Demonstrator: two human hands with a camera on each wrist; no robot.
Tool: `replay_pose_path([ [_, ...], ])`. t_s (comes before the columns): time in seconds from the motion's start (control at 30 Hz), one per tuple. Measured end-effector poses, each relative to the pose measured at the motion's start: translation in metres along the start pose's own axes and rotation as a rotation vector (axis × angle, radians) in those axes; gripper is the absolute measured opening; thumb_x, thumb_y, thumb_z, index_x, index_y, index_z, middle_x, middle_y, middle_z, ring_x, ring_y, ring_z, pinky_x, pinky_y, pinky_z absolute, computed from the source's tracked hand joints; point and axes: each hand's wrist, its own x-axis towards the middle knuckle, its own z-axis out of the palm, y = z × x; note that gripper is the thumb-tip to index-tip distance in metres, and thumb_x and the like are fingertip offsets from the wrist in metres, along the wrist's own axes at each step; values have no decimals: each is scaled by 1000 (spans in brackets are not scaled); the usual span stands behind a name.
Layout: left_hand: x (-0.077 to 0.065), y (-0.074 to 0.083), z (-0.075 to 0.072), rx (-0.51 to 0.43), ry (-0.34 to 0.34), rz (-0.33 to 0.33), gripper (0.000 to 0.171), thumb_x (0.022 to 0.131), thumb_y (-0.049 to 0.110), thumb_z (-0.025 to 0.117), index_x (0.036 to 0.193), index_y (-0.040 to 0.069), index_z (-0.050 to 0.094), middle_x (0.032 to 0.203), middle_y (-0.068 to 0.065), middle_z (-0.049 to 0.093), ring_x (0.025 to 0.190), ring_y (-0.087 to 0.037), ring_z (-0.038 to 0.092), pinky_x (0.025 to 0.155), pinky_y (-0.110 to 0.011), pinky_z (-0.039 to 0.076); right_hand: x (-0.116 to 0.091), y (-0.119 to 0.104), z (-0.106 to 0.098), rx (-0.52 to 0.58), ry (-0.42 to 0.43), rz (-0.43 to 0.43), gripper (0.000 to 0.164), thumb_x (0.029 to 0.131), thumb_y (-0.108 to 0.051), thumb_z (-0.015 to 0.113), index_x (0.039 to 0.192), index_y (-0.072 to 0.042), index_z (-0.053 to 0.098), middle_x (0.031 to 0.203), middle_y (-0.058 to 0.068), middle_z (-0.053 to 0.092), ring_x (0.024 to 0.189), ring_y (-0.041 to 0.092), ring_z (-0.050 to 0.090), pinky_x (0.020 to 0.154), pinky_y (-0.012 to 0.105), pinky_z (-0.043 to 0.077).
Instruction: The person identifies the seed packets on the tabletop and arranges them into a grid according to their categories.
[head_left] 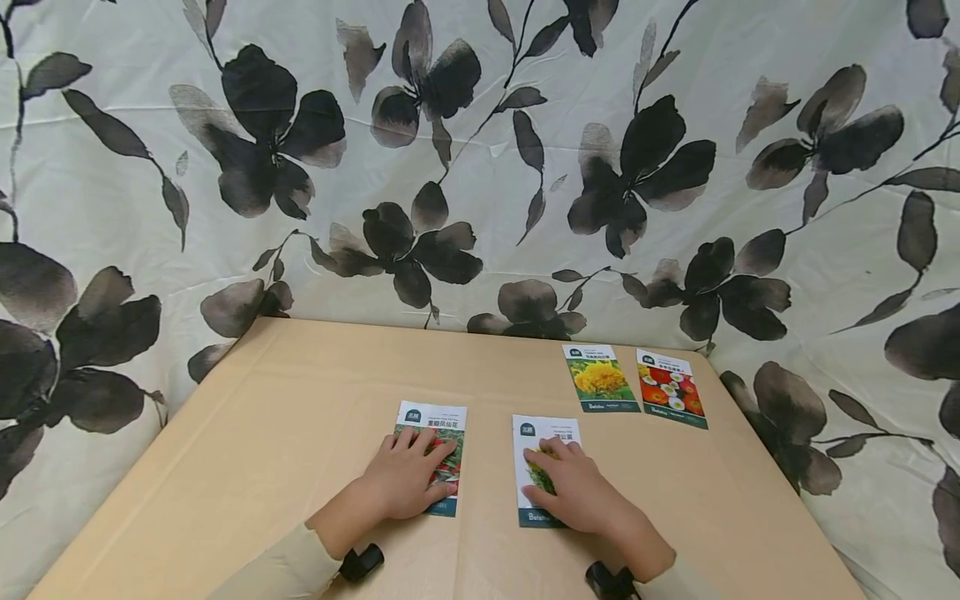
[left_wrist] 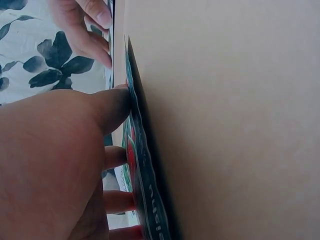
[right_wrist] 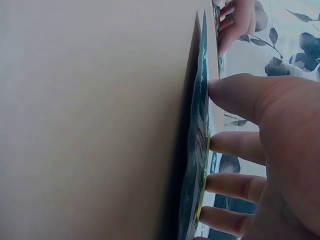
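Note:
My left hand (head_left: 406,477) rests on a seed packet (head_left: 452,419) with red flowers, which lies flat on the tabletop. Spread fingertips and thumb touch its face, as the left wrist view also shows with the packet (left_wrist: 142,185) edge-on. To the right, my right hand (head_left: 581,492) lies over another seed packet (head_left: 527,483), white at the top with a dark green band below. Its picture is mostly covered, with some green and yellow showing. In the right wrist view the thumb and fingertips touch this packet's (right_wrist: 196,135) face without curling round it.
Farther back on the right lie a packet with a yellow flower (head_left: 602,379) and, beside it, a packet with red and white flowers (head_left: 672,388). The tan tabletop (head_left: 300,392) meets a hanging floral cloth (head_left: 510,208) at its back edge.

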Motion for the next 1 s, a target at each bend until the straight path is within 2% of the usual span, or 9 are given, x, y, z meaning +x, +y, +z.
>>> replay_pose_path([
  [0.53, -1, 2, -4, 3, 2, 3, 65, 98, 59, 59, 152, 25, 51, 152, -12, 46, 130, -36, 43, 101, -58, 40, 2, -15, 0, -43, 10, -20, 63, 94, -56, 66, 147, -23, 58, 149, 13, 51, 131, 37, 47, 98, 59, 47],
  [0.73, 0, 0, 0, -9, 8, 13, 65, 98, 57, 59, 152, 23, 50, 152, -14, 46, 130, -38, 42, 101, -59, 39, 1, -21, 2, -42, 13, -11, 62, 95, -55, 65, 147, -23, 58, 151, 13, 50, 134, 40, 46, 98, 60, 46],
  [1.0, -2, 0, 2, -13, 33, 21, 64, 98, 59, 57, 151, 23, 52, 149, -13, 47, 127, -37, 42, 98, -59, 40, 4, -23, 6, -57, 27, -32, 61, 95, -54, 65, 147, -24, 58, 150, 13, 50, 128, 36, 47, 92, 57, 46],
])
